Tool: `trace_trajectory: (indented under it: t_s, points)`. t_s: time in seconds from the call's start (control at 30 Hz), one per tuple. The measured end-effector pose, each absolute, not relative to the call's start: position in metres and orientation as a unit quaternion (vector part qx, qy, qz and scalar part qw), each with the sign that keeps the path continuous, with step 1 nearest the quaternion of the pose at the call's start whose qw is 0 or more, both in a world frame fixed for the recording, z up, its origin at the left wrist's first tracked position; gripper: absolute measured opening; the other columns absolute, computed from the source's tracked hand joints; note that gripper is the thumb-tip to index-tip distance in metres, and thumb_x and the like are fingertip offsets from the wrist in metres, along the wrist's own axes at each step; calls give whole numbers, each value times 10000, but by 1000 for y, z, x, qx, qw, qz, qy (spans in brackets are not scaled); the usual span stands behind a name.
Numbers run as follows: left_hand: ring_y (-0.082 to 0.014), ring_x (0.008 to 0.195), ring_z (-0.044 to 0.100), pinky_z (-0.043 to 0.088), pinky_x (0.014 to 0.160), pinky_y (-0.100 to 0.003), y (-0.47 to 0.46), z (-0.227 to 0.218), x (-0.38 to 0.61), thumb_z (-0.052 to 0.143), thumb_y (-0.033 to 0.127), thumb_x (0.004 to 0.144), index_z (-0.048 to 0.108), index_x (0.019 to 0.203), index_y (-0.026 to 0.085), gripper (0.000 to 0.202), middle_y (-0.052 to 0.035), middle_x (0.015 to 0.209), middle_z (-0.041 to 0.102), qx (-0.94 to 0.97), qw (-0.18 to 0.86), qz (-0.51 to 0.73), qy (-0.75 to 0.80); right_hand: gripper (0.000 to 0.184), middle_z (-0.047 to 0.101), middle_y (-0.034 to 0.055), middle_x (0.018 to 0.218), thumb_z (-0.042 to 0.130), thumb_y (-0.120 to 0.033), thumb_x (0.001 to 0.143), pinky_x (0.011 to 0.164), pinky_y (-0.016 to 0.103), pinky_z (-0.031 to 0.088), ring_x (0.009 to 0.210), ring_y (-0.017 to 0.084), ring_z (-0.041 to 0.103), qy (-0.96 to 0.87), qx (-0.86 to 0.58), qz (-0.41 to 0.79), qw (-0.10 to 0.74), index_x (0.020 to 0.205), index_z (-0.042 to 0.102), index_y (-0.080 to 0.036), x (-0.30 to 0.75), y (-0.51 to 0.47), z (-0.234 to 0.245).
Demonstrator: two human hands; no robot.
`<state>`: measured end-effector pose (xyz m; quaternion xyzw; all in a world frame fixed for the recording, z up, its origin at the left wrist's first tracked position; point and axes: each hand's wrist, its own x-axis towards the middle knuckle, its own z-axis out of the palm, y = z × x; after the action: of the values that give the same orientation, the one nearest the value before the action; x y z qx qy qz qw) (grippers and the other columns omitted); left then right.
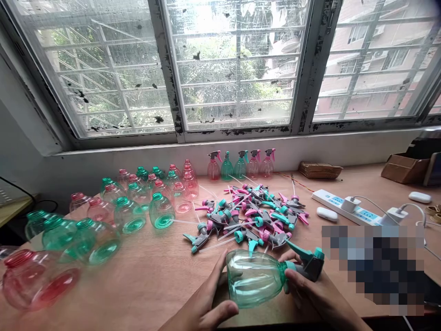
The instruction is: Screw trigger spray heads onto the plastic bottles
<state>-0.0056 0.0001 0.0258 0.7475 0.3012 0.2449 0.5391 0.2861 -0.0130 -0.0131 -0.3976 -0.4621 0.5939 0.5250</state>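
Two bare hands, one green bottle (253, 281) lying sideways between them above the near edge of the table (138, 285): left hand (207, 296) cupped round its base, thumb and fingers parted; right hand (313, 289) gripping its neck, at the collar of one grey-and-teal spray head (308, 265). Just beyond, one heap of loose spray heads (262, 216). Leftward, many uncapped pink and green bottles (161, 210). Along the wall, five sprayer-topped bottles (241, 168). Rightward, one white power strip (368, 215).
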Motion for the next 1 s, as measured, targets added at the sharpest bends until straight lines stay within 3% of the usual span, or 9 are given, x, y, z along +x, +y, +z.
trace_trajectory:
  t_s: [0.1, 0.2, 0.33, 0.47, 0.6, 0.87, 1.0]
  points:
    - [-316, 1559, 140, 105, 1271, -500, -2, 24, -6, 709, 406, 903, 145, 1600, 347, 898, -16, 1700, 181, 761, 484, 232, 365, 384, 688, -13, 613, 764, -514, 845, 459, 215, 389, 464, 112, 537, -459, -391, 589, 539, 1001, 616, -196, 286, -13, -12]
    - [-266, 1563, 138, 136, 1275, -463, -6, 22, -5, 660, 226, 932, 43, 1594, 406, 922, 29, 1711, 104, 775, 456, 246, 362, 385, 694, -13, 607, 770, -510, 840, 449, 212, 386, 446, 111, 541, -461, -390, 586, 540, 998, 608, -198, 285, -13, -11]
    - [-249, 1566, 124, 141, 1274, -466, -7, 22, -3, 641, 169, 933, -52, 1584, 419, 983, 34, 1714, 36, 779, 462, 247, 345, 406, 691, -13, 591, 779, -521, 825, 431, 207, 393, 422, 111, 546, -466, -397, 585, 532, 990, 612, -190, 285, -13, -12]
    - [-283, 1569, 70, 99, 1273, -503, -6, 28, -1, 700, 177, 896, 9, 1604, 344, 1004, -9, 1711, 91, 753, 491, 248, 360, 398, 686, -14, 599, 783, -508, 826, 431, 211, 388, 417, 105, 535, -464, -394, 585, 536, 994, 620, -186, 285, -12, -15]
    - [-287, 1566, 109, 118, 1275, -508, -3, 30, 1, 713, 195, 893, 105, 1603, 345, 947, -10, 1705, 151, 768, 460, 242, 373, 388, 676, -22, 590, 786, -495, 828, 416, 213, 382, 399, 105, 525, -466, -395, 583, 536, 1004, 623, -191, 287, -11, -18]
    - [-241, 1563, 146, 137, 1277, -444, -6, 19, -3, 643, 350, 964, 5, 1588, 420, 896, 31, 1711, 113, 753, 480, 274, 357, 436, 689, -5, 606, 824, -524, 776, 459, 224, 385, 444, 111, 534, -457, -393, 605, 520, 1000, 639, -199, 286, -15, -12]
    - [-279, 1568, 101, 93, 1280, -445, -7, 27, -2, 692, 505, 895, 55, 1607, 339, 970, -9, 1706, 151, 737, 506, 269, 360, 443, 692, 5, 626, 833, -515, 765, 469, 248, 401, 452, 119, 532, -458, -404, 593, 525, 1000, 647, -188, 285, -16, -10]
